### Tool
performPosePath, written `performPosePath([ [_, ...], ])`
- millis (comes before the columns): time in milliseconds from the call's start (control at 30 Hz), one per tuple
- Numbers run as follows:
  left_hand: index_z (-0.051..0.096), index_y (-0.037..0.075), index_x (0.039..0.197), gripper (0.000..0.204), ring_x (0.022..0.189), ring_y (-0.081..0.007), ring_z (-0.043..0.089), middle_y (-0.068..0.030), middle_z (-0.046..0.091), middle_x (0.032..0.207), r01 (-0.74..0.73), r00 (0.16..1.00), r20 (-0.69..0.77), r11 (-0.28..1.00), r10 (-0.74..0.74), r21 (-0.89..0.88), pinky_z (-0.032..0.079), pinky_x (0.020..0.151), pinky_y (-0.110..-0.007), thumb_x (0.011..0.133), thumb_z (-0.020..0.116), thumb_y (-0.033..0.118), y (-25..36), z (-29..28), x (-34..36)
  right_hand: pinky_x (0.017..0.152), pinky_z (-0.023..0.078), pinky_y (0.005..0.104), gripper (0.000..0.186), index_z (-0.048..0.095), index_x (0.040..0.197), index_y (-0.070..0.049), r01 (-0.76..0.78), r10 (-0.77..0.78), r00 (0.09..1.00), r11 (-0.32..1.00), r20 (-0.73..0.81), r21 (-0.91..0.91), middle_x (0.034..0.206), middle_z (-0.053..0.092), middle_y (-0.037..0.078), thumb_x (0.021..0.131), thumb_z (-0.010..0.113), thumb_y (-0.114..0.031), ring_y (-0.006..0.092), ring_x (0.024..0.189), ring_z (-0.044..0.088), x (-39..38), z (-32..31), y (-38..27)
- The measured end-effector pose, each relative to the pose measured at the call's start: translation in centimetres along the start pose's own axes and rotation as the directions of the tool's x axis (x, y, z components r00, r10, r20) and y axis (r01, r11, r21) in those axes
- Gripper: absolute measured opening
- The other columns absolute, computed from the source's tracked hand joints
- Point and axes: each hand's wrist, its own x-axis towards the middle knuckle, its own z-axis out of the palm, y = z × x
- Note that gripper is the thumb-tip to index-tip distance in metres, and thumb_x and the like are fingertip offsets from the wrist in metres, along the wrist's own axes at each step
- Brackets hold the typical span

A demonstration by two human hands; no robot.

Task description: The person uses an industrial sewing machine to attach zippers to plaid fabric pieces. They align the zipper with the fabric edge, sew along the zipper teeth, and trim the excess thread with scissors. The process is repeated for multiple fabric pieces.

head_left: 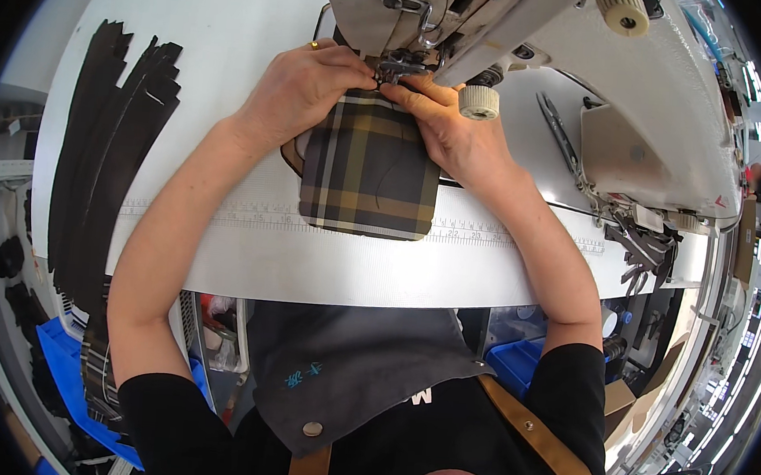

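A plaid fabric piece in grey, olive and tan, with rounded near corners, lies flat under the front of a white sewing machine. My left hand pinches its far edge just left of the presser foot. On the other side of the foot, my right hand has its thumb and fingers closed on the same edge, fingertips close to the left ones. A brown edge of another layer shows beneath the plaid on the left. The needle point and the stitching spot are hidden by my fingers and the foot.
Dark fabric strips lie along the white table's left side. A ruler scale crosses the table in front of the plaid. Tweezers rest right of the machine's needle end. Blue bins sit below the table edge.
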Motion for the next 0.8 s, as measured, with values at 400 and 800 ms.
performPosePath([
  [400, 0.069, 0.008, 0.087, 0.020, 0.084, -0.0243, 0.064, -0.0034, 0.068, 0.093, 0.020, 1.000, 0.019, 1.000, -0.021, 0.010, 0.054, 0.073, -0.033, 0.074, 0.059, -0.004, -0.2, -0.1, 0.1, 0.070, 0.053, 0.0351, 0.038, 0.067, 0.106, -0.013, 0.105, -0.109, 0.987, 0.994, -0.117, -0.036, 0.096, 0.065, 0.009, 0.071, 0.062, 0.000, 0.0266, 0.086, 0.061, 0.5, 0.0, 0.1],
  [800, 0.069, 0.008, 0.088, 0.016, 0.093, -0.0249, 0.062, -0.0021, 0.068, 0.095, 0.040, 0.997, 0.059, 0.997, -0.044, 0.072, 0.047, 0.089, -0.036, 0.077, 0.060, 0.001, 0.4, -0.7, 0.1, 0.078, 0.051, 0.0363, 0.042, 0.060, 0.119, -0.014, 0.047, -0.037, 0.998, 0.983, -0.058, 0.176, 0.109, 0.064, 0.010, 0.080, 0.058, 0.002, 0.0303, 0.089, 0.062, -0.4, 0.2, 1.2],
])
